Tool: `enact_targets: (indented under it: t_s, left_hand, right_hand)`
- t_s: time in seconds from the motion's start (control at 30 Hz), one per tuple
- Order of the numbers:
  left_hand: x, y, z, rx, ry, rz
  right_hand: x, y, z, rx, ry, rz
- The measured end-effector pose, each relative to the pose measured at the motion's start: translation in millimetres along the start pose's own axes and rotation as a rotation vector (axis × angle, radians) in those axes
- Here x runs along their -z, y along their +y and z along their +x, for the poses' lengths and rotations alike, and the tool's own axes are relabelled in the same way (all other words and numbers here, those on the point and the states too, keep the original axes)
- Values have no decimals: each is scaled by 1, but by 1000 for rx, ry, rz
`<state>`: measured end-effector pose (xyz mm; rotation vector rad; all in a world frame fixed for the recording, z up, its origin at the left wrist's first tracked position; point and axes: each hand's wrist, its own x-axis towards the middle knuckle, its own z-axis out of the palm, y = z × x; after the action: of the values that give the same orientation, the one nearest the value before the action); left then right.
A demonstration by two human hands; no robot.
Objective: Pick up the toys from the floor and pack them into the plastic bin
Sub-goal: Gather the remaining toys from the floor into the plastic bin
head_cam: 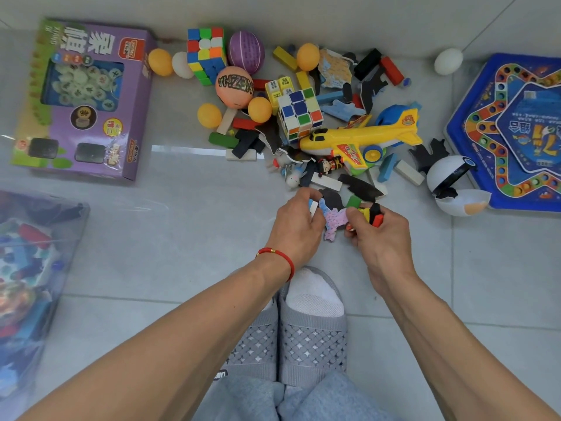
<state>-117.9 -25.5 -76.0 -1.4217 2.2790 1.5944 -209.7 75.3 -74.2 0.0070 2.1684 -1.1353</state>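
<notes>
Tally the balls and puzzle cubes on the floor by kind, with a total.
Orange ping-pong balls: 4
White egg-shaped balls: 2
Large printed oval balls: 2
Puzzle cubes: 2
Open white capsule ball: 1
Total: 11

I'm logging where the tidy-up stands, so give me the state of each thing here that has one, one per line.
Left hand: fingers curled, holding a small white-and-blue block.
Right hand: fingers curled round red, black and yellow blocks.
Pink puzzle piece: between the two hands.
Plastic bin: open, toys already inside.
White ball capsule: split open.
Purple chess box: closed, lying flat.
Yellow toy plane: upright on the pile.
</notes>
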Motion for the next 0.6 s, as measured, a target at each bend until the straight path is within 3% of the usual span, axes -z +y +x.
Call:
enact_targets:
  t_s: [0.17, 0.37, 0.47, 0.6]
  left_hand:
    - [0, -5, 1, 3, 0, -34]
    - [3, -8, 2, 77, -45, -173]
    - [15, -4, -5, 217, -39, -466]
    - [57, 2, -39, 379, -88, -947]
  right_hand:
    - [1, -6, -2, 45, -15, -40]
    - [1, -19, 4, -116, -108, 186]
    - [8, -24, -3, -179, -167, 326]
    - [18, -47, -30, -200, -379, 413]
